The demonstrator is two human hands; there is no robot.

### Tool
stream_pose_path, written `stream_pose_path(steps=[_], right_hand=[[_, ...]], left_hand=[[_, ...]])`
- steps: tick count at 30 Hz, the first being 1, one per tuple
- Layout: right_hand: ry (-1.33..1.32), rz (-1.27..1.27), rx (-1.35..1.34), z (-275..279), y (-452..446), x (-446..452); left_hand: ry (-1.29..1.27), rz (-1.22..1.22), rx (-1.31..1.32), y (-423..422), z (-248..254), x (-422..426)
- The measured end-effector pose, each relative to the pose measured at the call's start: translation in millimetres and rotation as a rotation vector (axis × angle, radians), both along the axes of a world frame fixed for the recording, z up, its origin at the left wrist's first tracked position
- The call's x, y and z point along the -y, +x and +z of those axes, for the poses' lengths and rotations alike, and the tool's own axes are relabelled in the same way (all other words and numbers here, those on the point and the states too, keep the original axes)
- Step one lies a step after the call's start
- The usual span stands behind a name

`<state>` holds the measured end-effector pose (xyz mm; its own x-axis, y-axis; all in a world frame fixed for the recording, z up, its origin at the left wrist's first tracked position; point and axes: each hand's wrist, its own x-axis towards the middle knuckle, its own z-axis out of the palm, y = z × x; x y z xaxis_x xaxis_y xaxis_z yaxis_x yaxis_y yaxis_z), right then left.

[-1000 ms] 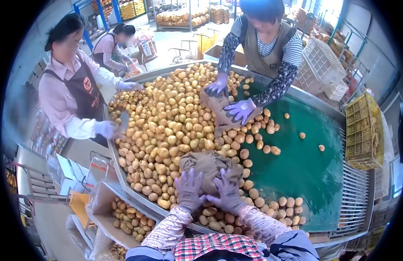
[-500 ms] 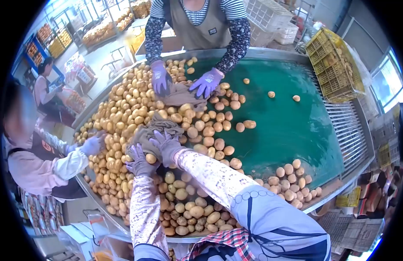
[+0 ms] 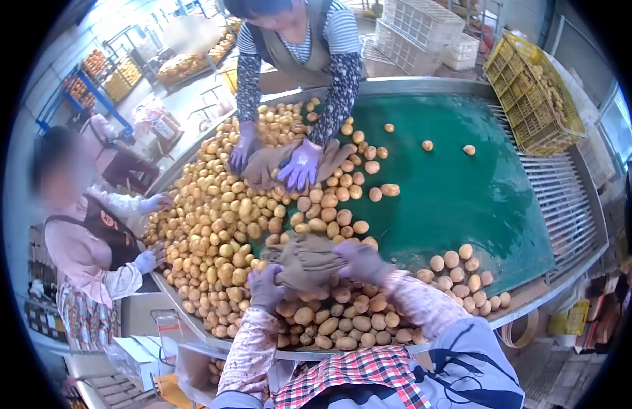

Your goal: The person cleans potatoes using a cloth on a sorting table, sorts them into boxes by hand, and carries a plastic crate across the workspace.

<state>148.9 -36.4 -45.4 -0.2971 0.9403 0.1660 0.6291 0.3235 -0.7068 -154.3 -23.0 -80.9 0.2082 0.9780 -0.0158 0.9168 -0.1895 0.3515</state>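
Note:
A bunched grey-brown cloth (image 3: 305,262) is held between my two gloved hands over the near part of the potato pile (image 3: 220,225). My left hand (image 3: 267,289) grips its left edge, fingers closed on the fabric. On the right edge, my right hand (image 3: 362,263) is closed round another part of it. Just below the cloth, potatoes (image 3: 360,323) lie against the near rim. Across the table, a co-worker's purple-gloved hands press a second brown cloth (image 3: 265,167) on the potatoes.
The metal-rimmed table (image 3: 425,85) has a green surface (image 3: 459,184) with scattered potatoes. A slatted grate (image 3: 561,204) and yellow crate (image 3: 527,95) are at the right. Another co-worker (image 3: 84,225) reaches in from the left. White crates (image 3: 421,31) stand behind.
My hands and the cloth have moved right and nearer to me, and the cloth is now lifted between both hands. The far co-worker leans further over the table, with the second cloth spread differently.

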Motion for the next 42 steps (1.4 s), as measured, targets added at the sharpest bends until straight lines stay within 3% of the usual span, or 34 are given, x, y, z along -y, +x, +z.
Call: stream_pose_path(steps=[1, 3, 5, 8, 9, 10, 11, 12, 13, 14, 15, 17, 19, 21, 27, 31, 32, 33, 34, 35, 36, 38, 39, 40, 41, 42], right_hand=[[0.022, -0.08, -0.007, 10, 18, 9], [0.167, -0.197, -0.076, 43, 53, 32], [0.328, -0.318, -0.127, 77, 90, 56], [0.415, -0.509, -0.291, 98, 152, 94], [0.488, -0.544, -0.161, 95, 184, 107], [0.517, -0.645, -0.224, 88, 211, 122], [0.532, -0.755, -0.139, 85, 237, 140], [0.457, -0.775, -0.396, 59, 288, 157], [0.408, -0.704, -0.359, 34, 353, 175], [0.431, -0.824, -0.373, 36, 362, 188], [0.388, -0.92, -0.449, 38, 360, 199], [0.186, -1.051, -0.003, -15, 397, 231], [-0.086, -1.02, 0.418, -82, 411, 257], [-0.163, -1.0, 0.47, -116, 372, 246], [-0.109, -0.81, 0.37, -126, 239, 152], [0.042, -0.628, 0.314, -160, 159, 85], [0.258, -0.591, 0.254, -194, 145, 66], [0.244, -0.509, 0.336, -173, 110, 52], [0.222, -0.428, 0.418, -133, 62, 35], [0.177, -0.406, 0.416, -122, 33, 21], [0.127, -0.383, 0.418, -121, 8, 5], [0.018, -0.344, 0.432, -117, -35, -23], [-0.092, -0.296, 0.364, -99, -54, -38], [-0.199, -0.257, 0.3, -84, -69, -55], [-0.192, -0.21, 0.317, -88, -82, -70], [-0.205, -0.161, 0.328, -81, -97, -83]], left_hand=[[-0.011, -0.027, 0.081, 12, 8, 0], [-0.124, 0.005, 0.665, 29, -50, -8], [-0.039, -0.162, 0.331, 90, 10, 5], [0.468, -0.535, 0.509, 186, 22, 16], [0.499, -0.638, 0.638, 210, 66, 27], [0.441, -0.643, 0.609, 237, 68, 38], [0.225, -0.738, 0.335, 261, 86, 47], [0.477, -0.76, 0.713, 293, 53, 57], [0.428, -0.839, 0.704, 319, 39, 69], [0.272, -0.956, 0.469, 329, 50, 83], [-0.48, -0.862, 0.248, 350, 108, 98], [-0.246, -0.974, 0.256, 350, 72, 104], [-0.159, -0.983, 0.313, 336, 47, 100], [-0.142, -0.931, 0.345, 306, 35, 88], [-0.152, -0.679, 0.315, 187, 24, 46], [-0.118, -0.529, 0.373, 98, 8, 25], [-0.095, -0.502, 0.424, 69, -6, 27], [-0.078, -0.473, 0.468, 37, -18, 25], [-0.043, -0.414, 0.377, 9, 14, 23], [-0.128, -0.326, 0.047, -11, 45, 15], [0.012, -0.144, 0.03, -36, 46, 18], [0.158, 0.005, 0.189, -83, 32, 15], [0.102, 0.078, 0.039, -97, 25, 13], [0.156, 0.163, 0.051, -112, -5, 11], [0.042, 0.218, 0.069, -118, -3, 11], [0.088, 0.298, 0.072, -121, -19, 13]])
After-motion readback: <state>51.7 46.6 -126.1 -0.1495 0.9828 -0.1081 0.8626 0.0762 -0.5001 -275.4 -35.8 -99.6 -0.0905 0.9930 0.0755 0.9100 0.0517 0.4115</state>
